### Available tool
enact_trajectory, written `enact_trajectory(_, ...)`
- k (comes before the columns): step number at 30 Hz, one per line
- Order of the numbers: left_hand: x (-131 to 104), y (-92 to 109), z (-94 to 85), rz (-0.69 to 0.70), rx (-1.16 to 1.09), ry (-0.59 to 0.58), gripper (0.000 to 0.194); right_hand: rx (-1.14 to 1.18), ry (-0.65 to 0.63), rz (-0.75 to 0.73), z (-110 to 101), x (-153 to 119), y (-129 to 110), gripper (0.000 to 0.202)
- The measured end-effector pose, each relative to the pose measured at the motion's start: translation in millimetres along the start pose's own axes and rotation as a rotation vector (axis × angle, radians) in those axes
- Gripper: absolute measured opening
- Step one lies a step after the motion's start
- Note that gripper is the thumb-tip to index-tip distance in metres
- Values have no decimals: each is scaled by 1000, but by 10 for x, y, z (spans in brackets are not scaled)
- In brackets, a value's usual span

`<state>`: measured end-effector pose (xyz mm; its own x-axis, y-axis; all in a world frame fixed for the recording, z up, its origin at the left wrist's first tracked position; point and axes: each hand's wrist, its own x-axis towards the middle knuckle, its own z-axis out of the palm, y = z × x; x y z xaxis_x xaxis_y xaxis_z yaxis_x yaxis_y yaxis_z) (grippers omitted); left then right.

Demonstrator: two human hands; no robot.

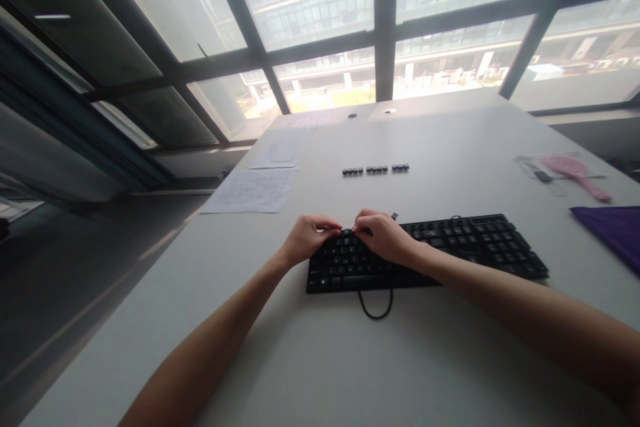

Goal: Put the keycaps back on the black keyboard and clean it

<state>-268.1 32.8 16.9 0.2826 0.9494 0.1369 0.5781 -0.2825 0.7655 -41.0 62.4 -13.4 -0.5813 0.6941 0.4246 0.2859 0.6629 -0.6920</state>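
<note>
A black keyboard lies on the white table, its left end under my hands. At its upper left edge, my left hand is closed in a pinch, fingertips against the left side of a small black keycap. My right hand pinches at the same keycap from the right and covers part of the upper keys. Whether the keycap is seated or lifted is too small to tell. Beyond the keyboard, several loose black keycaps stand in a row of three groups.
Papers lie at the table's left edge. To the right are a pink hairbrush, a small dark object with a clear bag, and purple cloth. A black cable loop sticks out below the keyboard. Windows stand behind the table.
</note>
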Motion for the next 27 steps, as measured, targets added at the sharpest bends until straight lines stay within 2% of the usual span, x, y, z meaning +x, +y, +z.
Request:
enact_trajectory(3, -12, -25, 54, -74, -86, 47, 15, 6, -1, -3, 0, 1, 5, 20)
enact_trajectory(8, -37, -93, 111, -27, -189, 113, 13, 7, 7, -10, 3, 2, 13, 20)
enact_trajectory(13, -55, -116, 109, -29, -181, 93, 12, 12, 7, -12, 7, -3, 17, 20)
enact_trajectory(19, -76, -118, 139, -33, -154, 157, 15, 9, 8, -11, 6, 2, 5, 20)
enact_trajectory(27, -77, -79, 124, -230, -267, 134, 21, 5, 2, 1, 0, 2, -7, 21)
